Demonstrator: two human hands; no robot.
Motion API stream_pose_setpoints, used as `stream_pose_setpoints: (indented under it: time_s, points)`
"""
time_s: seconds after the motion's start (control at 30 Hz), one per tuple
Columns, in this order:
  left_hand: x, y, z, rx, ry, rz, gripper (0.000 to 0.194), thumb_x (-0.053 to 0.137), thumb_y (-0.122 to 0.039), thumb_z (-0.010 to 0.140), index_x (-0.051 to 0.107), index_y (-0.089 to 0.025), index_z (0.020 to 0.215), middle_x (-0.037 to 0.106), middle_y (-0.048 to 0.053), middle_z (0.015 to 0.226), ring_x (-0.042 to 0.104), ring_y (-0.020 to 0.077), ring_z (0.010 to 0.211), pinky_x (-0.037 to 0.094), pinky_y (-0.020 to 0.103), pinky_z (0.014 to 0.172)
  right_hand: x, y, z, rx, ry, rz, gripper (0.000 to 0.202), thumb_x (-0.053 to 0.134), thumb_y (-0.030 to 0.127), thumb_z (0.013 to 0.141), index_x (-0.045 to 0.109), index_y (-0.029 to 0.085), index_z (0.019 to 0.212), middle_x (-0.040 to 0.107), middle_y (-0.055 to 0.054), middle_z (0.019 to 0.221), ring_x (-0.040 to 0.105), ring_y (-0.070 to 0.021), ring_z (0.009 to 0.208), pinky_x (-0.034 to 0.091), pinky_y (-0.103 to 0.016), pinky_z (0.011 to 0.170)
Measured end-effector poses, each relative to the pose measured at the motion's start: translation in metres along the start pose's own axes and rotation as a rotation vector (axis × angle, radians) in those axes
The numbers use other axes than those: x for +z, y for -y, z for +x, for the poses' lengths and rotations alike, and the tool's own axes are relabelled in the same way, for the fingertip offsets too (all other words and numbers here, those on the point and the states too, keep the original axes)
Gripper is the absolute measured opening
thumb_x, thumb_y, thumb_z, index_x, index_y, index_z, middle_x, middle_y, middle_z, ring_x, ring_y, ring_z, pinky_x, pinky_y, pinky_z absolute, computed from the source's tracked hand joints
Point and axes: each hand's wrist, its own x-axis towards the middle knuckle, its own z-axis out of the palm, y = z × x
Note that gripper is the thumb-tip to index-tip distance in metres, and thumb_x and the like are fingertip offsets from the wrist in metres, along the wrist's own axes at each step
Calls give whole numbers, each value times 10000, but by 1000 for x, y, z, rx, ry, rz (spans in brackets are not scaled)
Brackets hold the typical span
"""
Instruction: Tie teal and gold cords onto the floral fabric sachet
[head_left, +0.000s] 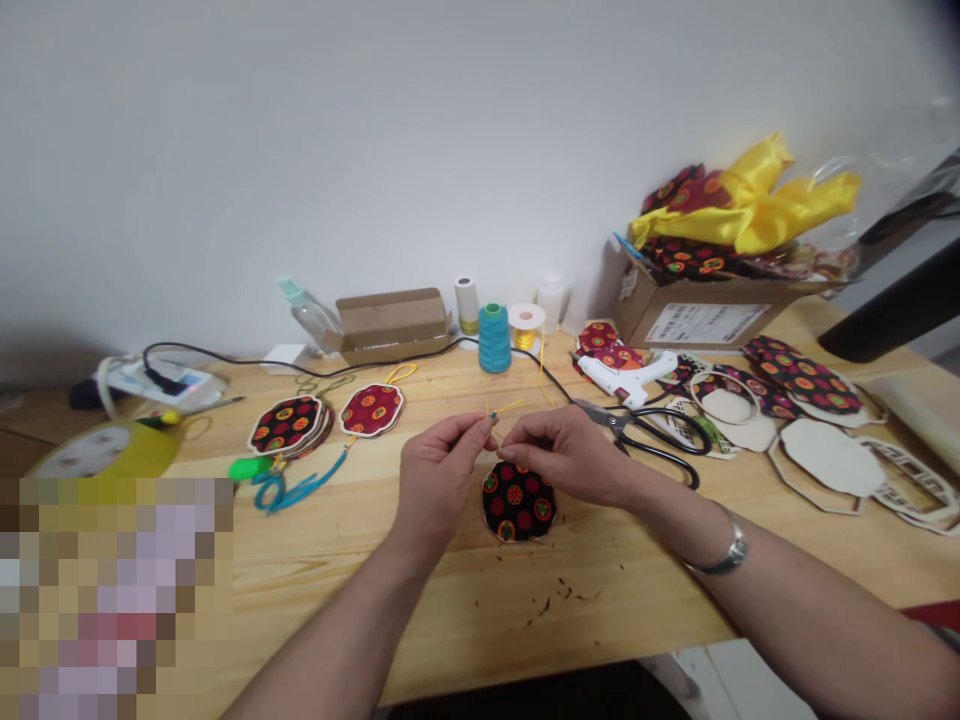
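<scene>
My left hand (446, 470) and my right hand (559, 450) meet near the middle of the table, fingertips pinched close together. Between them is a thin yellow cord (511, 405), with a small dark bead-like bit at my left fingertips. My left thumb and forefinger pinch the cord there; my right finger and thumb close on it just beside. Below the hands a black patterned fabric disc (517, 505) with red and orange flowers lies on the wood, its top edge partly covered by my right hand. Whether the cord is joined to the disc is hidden.
Black-handled scissors (660, 440) and a white glue gun (630, 378) lie to the right, near pale cut-out shapes (825, 455). A teal thread cone (494, 340) stands behind. Finished patterned pendants (371, 410) sit left. A cardboard box (690, 310) holds fabric; a black cable (360, 360) crosses behind.
</scene>
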Motion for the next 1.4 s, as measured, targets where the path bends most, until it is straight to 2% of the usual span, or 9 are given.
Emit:
stream_pose_setpoints:
  time_s: [0.33,0.47,0.63,0.8,0.93,1.03,1.13,1.23,1.4]
  points:
    - [1,2,1,-13,-11,-28,138,625,-292,732,683,-182,672,622,-22,599,478,85,514,367,207,492,-1,3,-2,-50,21,-65,234,515,258,839,613,132,668,530,23,570,432,-70,542,337,-187,524]
    - [1,0,0,26,-6,45,128,625,-275,722,703,-174,712,643,-9,610,552,116,594,436,226,597,-3,4,-5,-169,-26,-305,212,477,234,863,642,150,762,615,-10,651,495,-89,586,343,-208,572]
    - [2,3,-2,132,107,170,140,600,-262,737,717,-187,749,672,-1,637,585,144,631,450,250,642,-10,2,-6,-298,-142,-529,205,465,253,875,641,161,824,664,-54,741,557,-126,651,353,-233,599]
    - [3,2,-6,164,270,166,143,587,-256,756,724,-219,737,693,-1,686,596,146,662,444,246,659,-18,1,-2,-229,-172,-411,171,498,227,854,647,164,799,663,-37,733,561,-117,658,380,-223,611]
    - [2,-2,-6,18,330,-12,114,639,-273,719,717,-189,713,642,-5,597,552,126,587,426,235,591,-24,-3,4,-66,-124,-150,176,548,263,819,658,151,737,630,-12,652,509,-100,587,378,-214,553]
    - [1,0,-3,-87,306,-198,147,658,-303,714,705,-164,722,594,-19,560,440,72,482,345,206,486,-25,-8,8,36,-91,-16,171,579,273,783,662,137,723,609,-9,638,481,-100,578,368,-220,535]
    - [0,4,0,-102,242,-288,169,659,-321,718,688,-155,722,580,-24,587,338,43,441,255,202,433,-22,-10,8,73,-62,-12,197,579,291,779,661,127,704,545,10,579,409,-83,532,313,-217,494]
    - [0,6,1,-71,144,-236,180,660,-335,712,680,-156,710,574,-26,593,335,50,445,251,212,431,-18,-8,6,65,-24,-30,244,567,317,794,647,120,674,489,21,555,372,-77,531,293,-214,491]
    - [0,3,1,-16,47,-58,151,643,-317,709,679,-178,663,604,-18,586,406,83,471,291,227,449,-10,-1,0,49,3,-45,218,530,288,818,662,134,739,495,26,570,374,-74,533,298,-204,499]
